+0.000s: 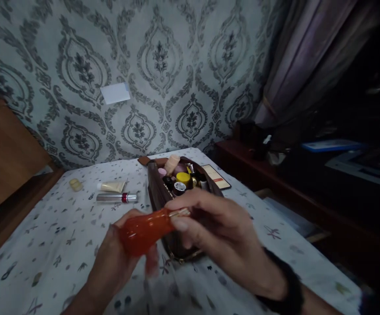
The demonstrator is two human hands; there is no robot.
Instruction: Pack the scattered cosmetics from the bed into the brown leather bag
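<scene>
An orange-red rounded bottle [144, 231] with a narrow neck is held above the table, its neck toward the right. My left hand [111, 258] is wrapped round its wide end. The thumb and fingers of my right hand [223, 232] pinch the small, shiny top at the neck; a black band circles that wrist. Behind and partly under my hands lies an open dark brown bag [158, 188] packed with cosmetics, among them a yellow round lid [183, 177] and a beige bottle [172, 164].
Left of the bag lie a silver tube [111, 198], a cream tube [111, 187] and a small yellowish item [75, 184]. A phone [216, 176] rests right of the bag. The patterned wall [160, 65] stands behind; a dark red ledge [242, 162] runs along the right.
</scene>
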